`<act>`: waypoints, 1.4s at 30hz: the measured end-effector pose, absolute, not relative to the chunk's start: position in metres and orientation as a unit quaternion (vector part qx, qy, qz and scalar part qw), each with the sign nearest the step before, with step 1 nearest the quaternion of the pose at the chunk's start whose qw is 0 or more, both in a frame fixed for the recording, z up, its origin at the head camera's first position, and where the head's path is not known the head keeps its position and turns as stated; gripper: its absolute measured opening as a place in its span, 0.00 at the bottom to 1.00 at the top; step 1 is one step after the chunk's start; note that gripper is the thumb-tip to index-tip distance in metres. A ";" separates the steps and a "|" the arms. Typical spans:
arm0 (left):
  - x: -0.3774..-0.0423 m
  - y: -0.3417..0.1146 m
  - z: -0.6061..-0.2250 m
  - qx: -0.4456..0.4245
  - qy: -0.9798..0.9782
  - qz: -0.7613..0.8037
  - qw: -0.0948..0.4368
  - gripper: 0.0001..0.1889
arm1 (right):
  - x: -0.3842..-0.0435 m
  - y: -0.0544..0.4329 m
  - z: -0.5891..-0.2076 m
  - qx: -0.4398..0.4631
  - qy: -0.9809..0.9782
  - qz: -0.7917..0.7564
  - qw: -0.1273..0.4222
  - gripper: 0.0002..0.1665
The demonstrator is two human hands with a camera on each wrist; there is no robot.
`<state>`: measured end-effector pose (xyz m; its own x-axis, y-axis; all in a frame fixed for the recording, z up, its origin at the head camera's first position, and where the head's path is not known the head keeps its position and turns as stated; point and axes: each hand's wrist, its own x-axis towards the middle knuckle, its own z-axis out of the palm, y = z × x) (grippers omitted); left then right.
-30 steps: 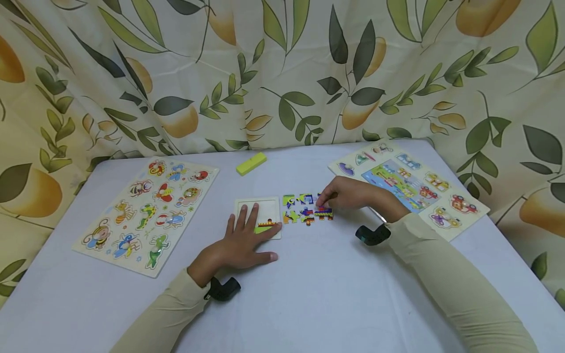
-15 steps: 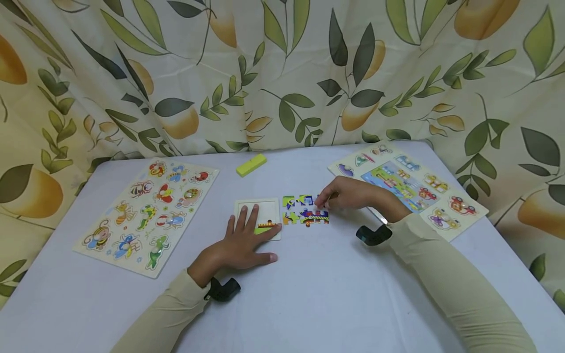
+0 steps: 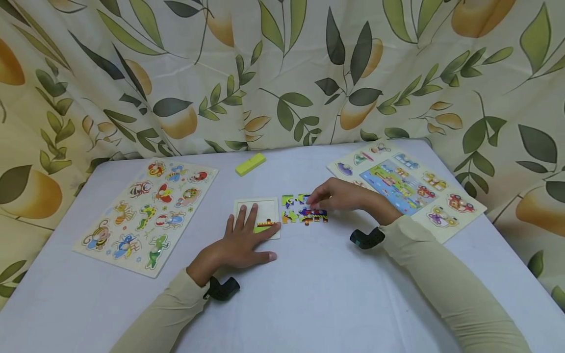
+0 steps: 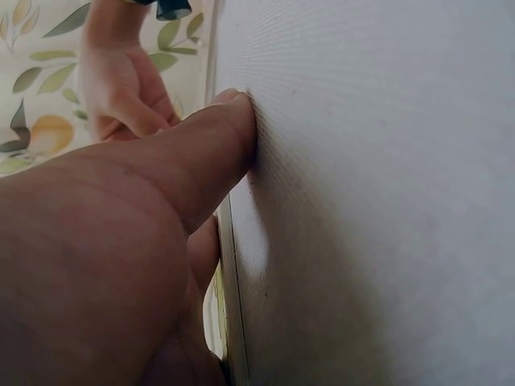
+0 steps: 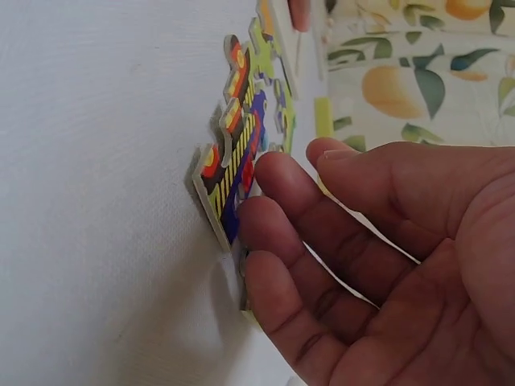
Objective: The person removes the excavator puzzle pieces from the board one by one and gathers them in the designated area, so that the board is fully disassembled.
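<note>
My left hand [image 3: 240, 247] lies spread over a small white puzzle frame [image 3: 274, 202], with its thumb on the tablecloth. Inside the frame, one piece with an orange and green print [image 3: 266, 226] shows beside the index finger. Right of the frame lie several colourful jigsaw pieces [image 3: 290, 216]. Over their upper right part is my right hand [image 3: 335, 194], fingers bent, fingertips right at the pieces. In the right wrist view, a striped purple piece [image 5: 229, 181] lies beside the fingertips, and no piece shows lifted between the fingers. Some upper pieces are hidden under this hand.
An insect puzzle board [image 3: 147, 211] lies at the left. Another board with vehicle pictures [image 3: 434, 220] lies at the right, partly behind the right forearm. A yellow-green block [image 3: 250, 164] sits near the back edge, before a leaf-patterned curtain [image 3: 282, 73].
My right hand has shifted slightly left over the pieces. The lower right striped piece has moved left against its neighbour. My left hand stays on the frame.
</note>
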<state>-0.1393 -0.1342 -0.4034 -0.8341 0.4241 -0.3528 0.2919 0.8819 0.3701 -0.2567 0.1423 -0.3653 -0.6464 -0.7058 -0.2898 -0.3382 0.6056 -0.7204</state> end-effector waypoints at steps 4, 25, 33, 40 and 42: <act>-0.140 -0.134 -0.403 0.189 0.945 0.153 0.216 0.37 | -0.256 0.144 -0.366 -0.307 0.849 -0.322 0.286 0.13; -0.137 -0.134 -0.401 0.189 0.942 0.195 0.196 0.37 | -0.259 0.133 -0.359 -0.288 0.845 -0.361 0.270 0.15; -0.135 -0.137 -0.395 0.189 0.943 0.196 0.189 0.37 | -0.258 0.117 -0.355 -0.300 0.832 -0.385 0.263 0.16; -0.129 -0.149 -0.393 0.180 0.949 0.189 0.177 0.37 | -0.254 0.098 -0.355 -0.327 0.818 -0.399 0.256 0.16; -0.126 -0.152 -0.393 0.177 0.951 0.188 0.173 0.37 | -0.253 0.091 -0.358 -0.328 0.817 -0.398 0.259 0.16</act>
<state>-0.1255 -0.1521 -0.3934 -0.8776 0.4008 -0.2629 0.2707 0.8672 0.4180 -0.2529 0.0914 -0.3580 -0.6508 -0.7420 -0.1609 -0.3301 0.4674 -0.8201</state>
